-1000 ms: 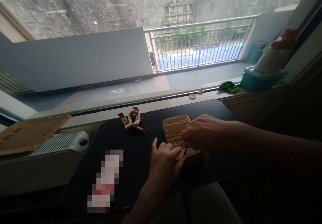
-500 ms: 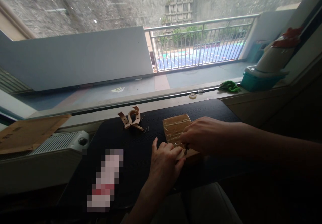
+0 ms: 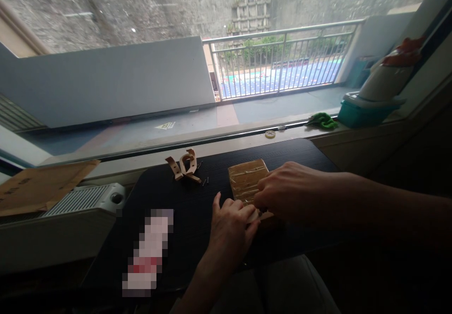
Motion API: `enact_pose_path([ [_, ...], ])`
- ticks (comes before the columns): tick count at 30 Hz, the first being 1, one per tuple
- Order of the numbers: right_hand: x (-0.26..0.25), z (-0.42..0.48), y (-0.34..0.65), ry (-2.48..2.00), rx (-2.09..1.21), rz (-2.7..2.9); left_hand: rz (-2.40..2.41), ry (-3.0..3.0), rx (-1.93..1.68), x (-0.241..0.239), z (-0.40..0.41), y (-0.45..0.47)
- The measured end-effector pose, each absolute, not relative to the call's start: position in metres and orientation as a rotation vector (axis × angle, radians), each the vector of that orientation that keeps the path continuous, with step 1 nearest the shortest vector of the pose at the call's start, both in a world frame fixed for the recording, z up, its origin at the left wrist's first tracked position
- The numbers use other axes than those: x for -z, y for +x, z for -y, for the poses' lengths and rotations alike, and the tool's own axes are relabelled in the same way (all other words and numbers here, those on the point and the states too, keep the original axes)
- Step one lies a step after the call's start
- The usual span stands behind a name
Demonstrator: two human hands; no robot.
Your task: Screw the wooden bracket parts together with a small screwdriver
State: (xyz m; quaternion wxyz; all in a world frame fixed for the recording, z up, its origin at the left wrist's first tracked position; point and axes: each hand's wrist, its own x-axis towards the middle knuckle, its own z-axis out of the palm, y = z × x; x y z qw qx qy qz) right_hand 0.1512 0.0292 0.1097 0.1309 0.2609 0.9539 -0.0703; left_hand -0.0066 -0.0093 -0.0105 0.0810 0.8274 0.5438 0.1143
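A brown, block-shaped box with creased shiny wrapping, like clear tape, lies on the black table. At its near edge my left hand pinches a small pale piece, perhaps wood, mostly covered by the fingers. My right hand is closed over the box's right side, its fingertips close to that piece. Something small and dark shows under the right fingers; its kind is hidden. Left of the box sit several curved wooden hooks with holes, and a few small screws beside them.
A blurred-out pink and white item lies at the table's left. On the windowsill are a tape roll, a green cloth and a teal box bearing a white container. Cardboard rests on a radiator at left.
My right hand has turned slightly at the wrist, and its fingers now cover more of the small dark thing. My left hand stays nearly in place.
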Motion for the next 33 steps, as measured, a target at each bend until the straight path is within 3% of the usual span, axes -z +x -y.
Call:
enact_pose_path([
  [33,-0.102,-0.039,0.153,0.825,0.3,-2.741,-1.622,2.477,-0.319,0.011,0.01,-0.008],
])
